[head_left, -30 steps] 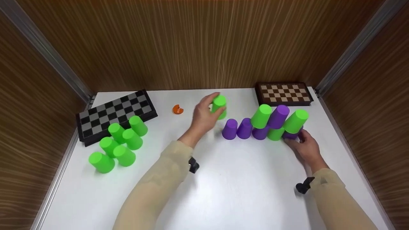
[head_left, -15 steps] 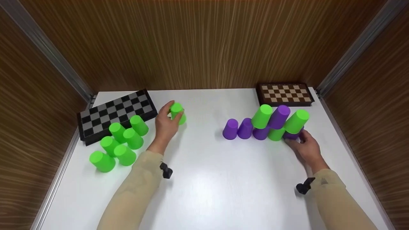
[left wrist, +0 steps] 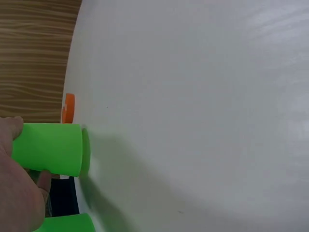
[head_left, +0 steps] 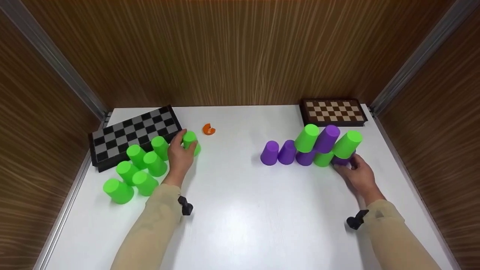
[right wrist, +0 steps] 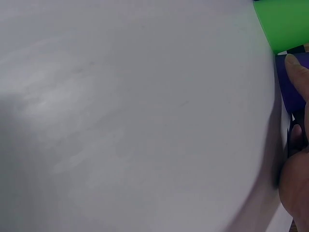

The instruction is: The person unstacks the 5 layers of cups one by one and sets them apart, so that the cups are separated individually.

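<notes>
In the head view my left hand grips an upside-down green cup, thumb on one side and fingers on the other. In the left wrist view this cup is close over the table, a dark gap showing under its rim. Beside the hand, several upside-down green cups stand in two slanting rows. My right hand holds the purple cup at the right end of a bottom row. A second tier rests on that row: a green cup, a purple cup and another green cup.
Two purple cups at the row's left end carry nothing. A black-and-grey chessboard lies behind the green cups, a brown chessboard at the back right. An orange piece lies near the back edge. Wooden walls enclose the white table.
My left hand has carried the green cup leftward from beside the purple cups to the green group, uncovering the orange piece again. The right hand has stayed at its purple cup.
</notes>
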Available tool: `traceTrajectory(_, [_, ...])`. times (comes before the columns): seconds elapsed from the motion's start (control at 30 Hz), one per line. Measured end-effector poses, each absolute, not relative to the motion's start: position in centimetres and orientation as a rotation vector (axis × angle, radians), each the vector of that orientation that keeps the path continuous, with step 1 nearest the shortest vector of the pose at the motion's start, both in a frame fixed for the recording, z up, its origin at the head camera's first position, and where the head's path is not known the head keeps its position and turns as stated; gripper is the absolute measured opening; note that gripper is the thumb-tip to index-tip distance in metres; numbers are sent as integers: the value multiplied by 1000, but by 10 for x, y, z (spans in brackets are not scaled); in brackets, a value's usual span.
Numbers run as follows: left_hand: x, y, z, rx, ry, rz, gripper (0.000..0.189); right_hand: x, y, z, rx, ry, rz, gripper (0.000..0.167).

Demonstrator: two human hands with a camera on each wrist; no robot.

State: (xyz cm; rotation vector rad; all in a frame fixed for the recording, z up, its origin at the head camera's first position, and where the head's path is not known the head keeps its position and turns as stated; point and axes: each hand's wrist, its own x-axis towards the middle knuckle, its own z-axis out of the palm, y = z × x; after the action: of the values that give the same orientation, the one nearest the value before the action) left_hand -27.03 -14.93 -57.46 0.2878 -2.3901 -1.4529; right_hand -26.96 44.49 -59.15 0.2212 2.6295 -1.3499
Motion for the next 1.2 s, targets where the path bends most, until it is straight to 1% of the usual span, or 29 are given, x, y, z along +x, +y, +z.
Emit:
traceTrajectory(0.3, [-267,-157,-580,321,-2381,-1468,58,-268,443,-594,175,2686,-1385,90])
traceTrajectory(0.57, [-265,-162,-580,360,-2387,-1479,60,-266,443,-592,169,2673,-1386,91])
traceTrajectory(0.7, [-264,-164,-578,350,-2381,-1458,59,-265,442,-589,174,2672,-1379,92])
traceTrajectory(0.87, [-261,-165,-575,317,-2397,-1431,63,-264,442,-588,173,2662,-1378,94])
traceTrajectory(1.03, [-258,-164,-563,263,-2368,-1401,64,-265,444,-588,164,2661,-1383,95])
traceTrajectory(1.2, [-254,-158,-541,219,-2305,-1391,65,-265,443,-590,174,2663,-1394,93])
